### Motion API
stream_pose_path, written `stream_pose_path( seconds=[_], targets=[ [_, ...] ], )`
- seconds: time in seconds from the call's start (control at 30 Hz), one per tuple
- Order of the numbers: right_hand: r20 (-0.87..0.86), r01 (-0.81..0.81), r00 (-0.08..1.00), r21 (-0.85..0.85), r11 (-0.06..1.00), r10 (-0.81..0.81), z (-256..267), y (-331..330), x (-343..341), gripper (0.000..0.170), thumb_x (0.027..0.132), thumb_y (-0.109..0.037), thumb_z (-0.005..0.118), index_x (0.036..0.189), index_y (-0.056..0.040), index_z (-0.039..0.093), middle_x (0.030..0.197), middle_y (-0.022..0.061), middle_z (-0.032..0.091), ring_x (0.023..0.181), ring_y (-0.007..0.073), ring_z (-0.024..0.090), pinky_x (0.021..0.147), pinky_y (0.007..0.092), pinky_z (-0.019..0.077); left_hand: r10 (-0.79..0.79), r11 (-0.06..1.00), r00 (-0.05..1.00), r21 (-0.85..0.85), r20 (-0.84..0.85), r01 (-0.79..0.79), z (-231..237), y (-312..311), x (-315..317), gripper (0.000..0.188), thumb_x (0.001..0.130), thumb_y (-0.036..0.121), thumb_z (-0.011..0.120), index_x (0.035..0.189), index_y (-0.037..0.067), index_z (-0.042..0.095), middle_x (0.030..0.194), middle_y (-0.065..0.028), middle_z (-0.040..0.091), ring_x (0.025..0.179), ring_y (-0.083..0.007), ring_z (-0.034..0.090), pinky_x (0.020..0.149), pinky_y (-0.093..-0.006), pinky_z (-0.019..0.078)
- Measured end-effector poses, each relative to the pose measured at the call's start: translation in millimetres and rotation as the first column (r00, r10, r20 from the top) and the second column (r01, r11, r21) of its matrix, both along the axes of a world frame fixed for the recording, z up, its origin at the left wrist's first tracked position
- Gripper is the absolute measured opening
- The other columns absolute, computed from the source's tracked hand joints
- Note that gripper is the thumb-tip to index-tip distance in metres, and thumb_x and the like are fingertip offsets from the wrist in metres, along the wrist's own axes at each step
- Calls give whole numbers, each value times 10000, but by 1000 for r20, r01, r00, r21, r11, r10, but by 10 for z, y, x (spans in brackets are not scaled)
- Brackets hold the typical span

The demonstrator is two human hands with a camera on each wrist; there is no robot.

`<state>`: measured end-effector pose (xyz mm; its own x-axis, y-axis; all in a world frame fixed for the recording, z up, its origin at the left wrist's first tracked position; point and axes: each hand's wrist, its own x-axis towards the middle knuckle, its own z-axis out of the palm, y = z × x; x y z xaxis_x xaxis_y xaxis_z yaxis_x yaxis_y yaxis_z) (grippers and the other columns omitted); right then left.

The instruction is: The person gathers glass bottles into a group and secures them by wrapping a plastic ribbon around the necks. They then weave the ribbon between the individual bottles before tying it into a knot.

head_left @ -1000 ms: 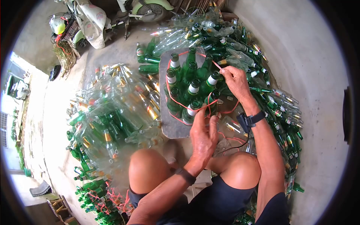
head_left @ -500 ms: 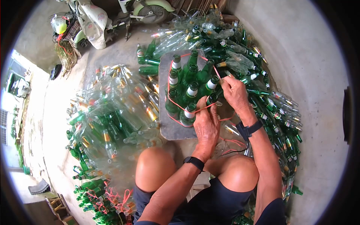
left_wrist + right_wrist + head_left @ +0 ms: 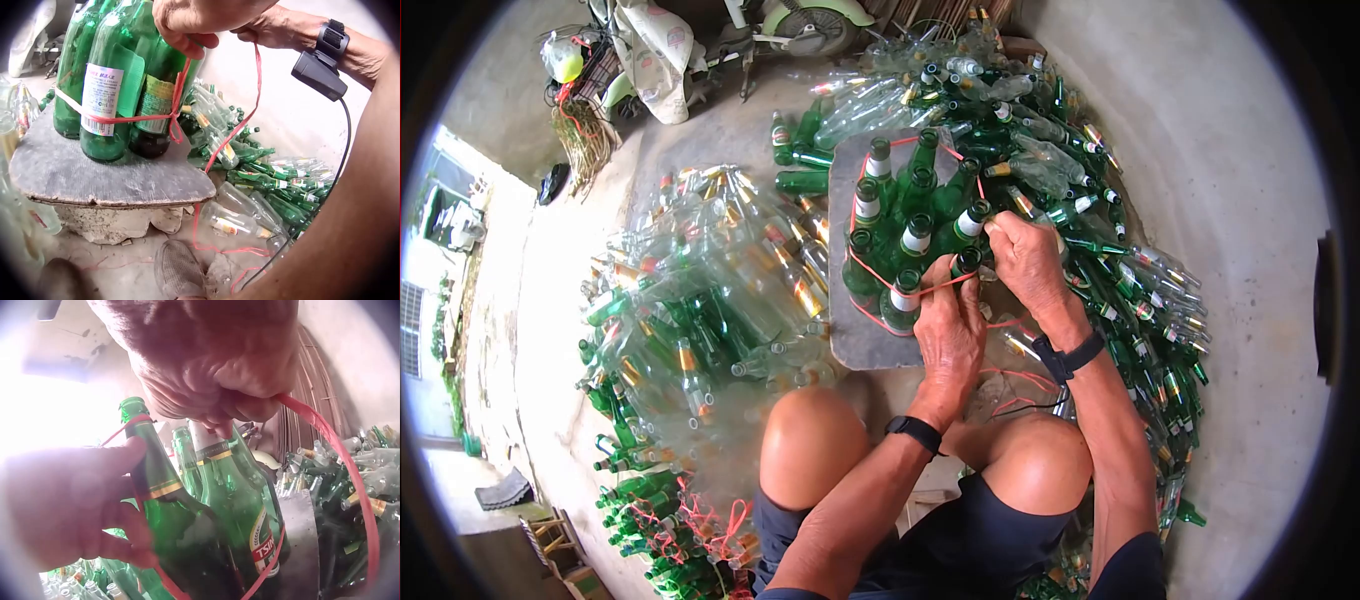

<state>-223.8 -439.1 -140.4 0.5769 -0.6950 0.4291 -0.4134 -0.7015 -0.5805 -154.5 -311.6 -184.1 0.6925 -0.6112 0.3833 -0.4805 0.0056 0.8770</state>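
Observation:
A cluster of upright green beer bottles [image 3: 916, 236] stands on a grey board [image 3: 112, 178]. Red plastic twine [image 3: 259, 78] circles the cluster low down, with a knot at one bottle, and another loop runs around the necks. My left hand [image 3: 951, 335] grips the neck of the near right bottle [image 3: 153, 465], thumb and fingers on either side of it. Just to its right, my right hand [image 3: 1028, 255] holds the twine in curled fingers beside a white-collared neck. From that fist a length of twine hangs down past the board's edge.
Piles of loose bottles lie on the left [image 3: 710, 290], along the right wall [image 3: 1145, 310] and behind the board. Stones [image 3: 103, 224] prop up the board. Loose twine trails on the floor near a shoe [image 3: 180, 269]. A scooter [image 3: 805, 25] stands at the back.
My left hand has moved up from the front of the cluster to the near right bottle's neck. My right hand has come down and closer to the bottles with the twine.

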Motion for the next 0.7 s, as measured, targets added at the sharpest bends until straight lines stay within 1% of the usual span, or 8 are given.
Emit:
stream_pose_path(
  seconds=[0.07,0.13,0.17,0.27,0.33,0.5,0.57,0.7],
  targets=[
    [-28,-4,1000,-9,1000,4,5,1,-1,159,937,-53,631,819,-8,534,699,236,574,704,471,604,550,491,448,-20,999,999,41,-33,21,13,14,3,365,1031,143,590,1350,-30,542,1229,-262,634,1112,-448,615,918,-497,506],
    [-63,-50,997,-104,993,43,11,-17,-14,124,938,-61,636,859,-19,549,746,212,618,726,445,635,577,494,476,-25,998,999,48,-39,27,16,17,13,366,1030,142,592,1349,-30,543,1228,-262,634,1113,-448,615,919,-497,507],
    [-65,-49,997,-106,993,43,6,-26,-22,124,938,-61,636,859,-19,549,746,212,618,726,445,635,577,494,476,-31,998,998,55,-46,34,21,16,16,367,1029,141,594,1349,-30,544,1227,-263,634,1115,-448,615,920,-497,507],
    [-136,-86,989,-186,979,61,-27,-44,-38,80,912,-38,635,894,-27,557,794,181,656,742,421,660,601,497,502,-41,997,996,56,-74,46,58,27,24,367,1025,140,599,1345,-31,548,1225,-265,633,1117,-451,615,921,-499,508],
    [-209,-106,977,-285,953,46,-36,-7,-64,78,880,-17,632,909,-30,560,802,159,671,720,405,668,597,492,518,-48,998,996,44,-80,52,55,24,29,367,1021,135,603,1344,-32,549,1225,-264,633,1120,-451,615,922,-498,508],
    [-222,-83,975,-301,950,14,32,212,-109,76,865,-24,632,905,-40,570,780,143,666,683,384,673,579,476,531,-66,995,988,62,-142,75,35,32,33,367,1013,117,613,1348,-21,552,1229,-260,635,1128,-447,616,924,-491,511],
    [-241,-86,971,-290,953,15,56,303,-161,70,871,-35,634,903,-43,573,772,140,662,670,378,673,570,471,534,-76,997,991,20,-106,78,-10,23,35,379,1014,115,615,1368,-2,550,1231,-256,635,1128,-441,617,920,-479,513],
    [-321,-93,947,-286,954,-4,111,409,-218,66,879,-47,632,875,-46,566,753,128,656,646,366,674,547,456,535,-36,999,996,19,-84,38,-11,16,20,392,1016,120,614,1388,14,546,1228,-251,636,1115,-436,617,916,-473,512]
  ],
)
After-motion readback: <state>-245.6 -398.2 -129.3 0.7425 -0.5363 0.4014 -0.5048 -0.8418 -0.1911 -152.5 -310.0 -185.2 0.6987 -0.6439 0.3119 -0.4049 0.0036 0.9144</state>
